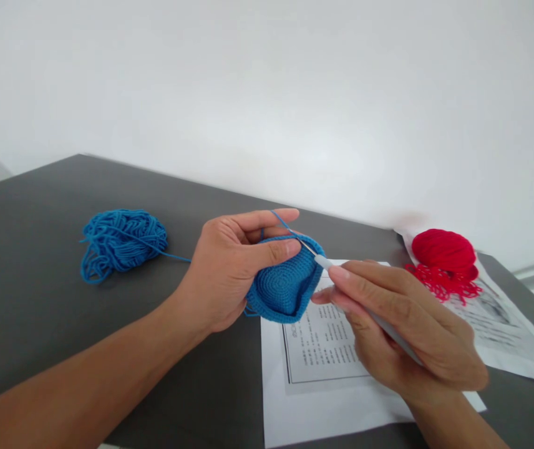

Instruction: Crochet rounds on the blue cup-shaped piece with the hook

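Note:
My left hand (234,262) pinches the upper edge of a blue crocheted piece (283,284), round and cupped with a curled rim. Blue working yarn passes over the raised index finger of that hand and runs left to a blue yarn skein (124,240) on the table. My right hand (402,318) is closed around the pale grey handle of a crochet hook (325,262). The metal tip of the hook meets the rim of the piece, close to my left thumb. Whether a loop sits on the tip is too small to tell.
Beneath my hands a printed sheet (314,405) lies on the dark grey table (192,393). A ball of red yarn (445,252) with loose curly strands rests on a second printed sheet (519,346) at the right. Behind the table stands a white wall (257,106).

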Demonstrator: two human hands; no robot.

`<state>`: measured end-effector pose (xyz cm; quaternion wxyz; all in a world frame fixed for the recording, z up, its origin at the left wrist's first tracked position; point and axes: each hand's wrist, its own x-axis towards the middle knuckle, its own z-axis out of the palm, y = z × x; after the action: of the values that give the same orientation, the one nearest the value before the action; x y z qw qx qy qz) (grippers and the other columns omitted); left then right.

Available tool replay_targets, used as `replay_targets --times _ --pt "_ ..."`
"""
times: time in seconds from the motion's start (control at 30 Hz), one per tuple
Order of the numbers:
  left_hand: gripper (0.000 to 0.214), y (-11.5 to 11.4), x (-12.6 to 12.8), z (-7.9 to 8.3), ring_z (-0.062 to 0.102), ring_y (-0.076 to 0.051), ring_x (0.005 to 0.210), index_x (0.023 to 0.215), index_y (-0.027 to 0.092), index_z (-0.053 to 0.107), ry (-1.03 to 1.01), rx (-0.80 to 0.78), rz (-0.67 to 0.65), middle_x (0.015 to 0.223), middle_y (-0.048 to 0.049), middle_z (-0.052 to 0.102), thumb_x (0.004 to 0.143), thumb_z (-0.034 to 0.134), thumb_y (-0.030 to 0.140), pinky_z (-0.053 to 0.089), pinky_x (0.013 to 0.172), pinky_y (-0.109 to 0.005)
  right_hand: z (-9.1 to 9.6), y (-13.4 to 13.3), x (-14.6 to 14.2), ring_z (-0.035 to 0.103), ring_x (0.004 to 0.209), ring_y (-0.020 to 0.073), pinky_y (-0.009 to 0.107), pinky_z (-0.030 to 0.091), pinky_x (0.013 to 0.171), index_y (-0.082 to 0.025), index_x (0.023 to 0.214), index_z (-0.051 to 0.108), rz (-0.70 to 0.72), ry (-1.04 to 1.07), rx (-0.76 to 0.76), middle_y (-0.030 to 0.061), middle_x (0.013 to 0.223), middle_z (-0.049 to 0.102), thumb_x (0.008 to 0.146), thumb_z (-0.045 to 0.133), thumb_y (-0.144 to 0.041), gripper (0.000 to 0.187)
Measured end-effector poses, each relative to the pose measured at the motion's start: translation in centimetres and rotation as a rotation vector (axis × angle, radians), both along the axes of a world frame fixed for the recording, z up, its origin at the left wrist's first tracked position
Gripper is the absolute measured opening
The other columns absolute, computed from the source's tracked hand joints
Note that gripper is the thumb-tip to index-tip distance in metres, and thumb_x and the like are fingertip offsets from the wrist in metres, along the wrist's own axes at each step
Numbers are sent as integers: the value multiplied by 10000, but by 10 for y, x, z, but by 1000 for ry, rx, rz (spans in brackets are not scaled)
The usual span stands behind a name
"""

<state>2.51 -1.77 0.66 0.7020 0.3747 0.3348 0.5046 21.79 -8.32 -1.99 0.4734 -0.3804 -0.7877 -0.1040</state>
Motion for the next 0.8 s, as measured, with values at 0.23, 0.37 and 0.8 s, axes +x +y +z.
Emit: replay_targets --times 0.23,0.37,0.8 --pt "388 4 -4 1 635 -103 574 942 131 842 127 79 45 671 3 732 572 953 159 521 532 -184 10 -1 0 737 843 231 382 663 698 -248 1412 635 -20 -245 53 67 1028 780 881 722 -38 577" --pt "344 8 -9 1 658 -120 610 962 159 848 330 173 73 707 11 755 623 905 151 526 554 -197 10 -2 5 723 925 228 386 653 784 -151 1310 689 -15 -336 114 86 1064 761 932 631 -18 405" --pt "174 19 -18 6 778 -165 778 848 188 860 729 470 17 892 13 849 709 804 99 589 688 -190 21 2 11 748 834 206 325 649 726 -134 1128 761 84 -243 20 103 973 784 894 684 -14 273"
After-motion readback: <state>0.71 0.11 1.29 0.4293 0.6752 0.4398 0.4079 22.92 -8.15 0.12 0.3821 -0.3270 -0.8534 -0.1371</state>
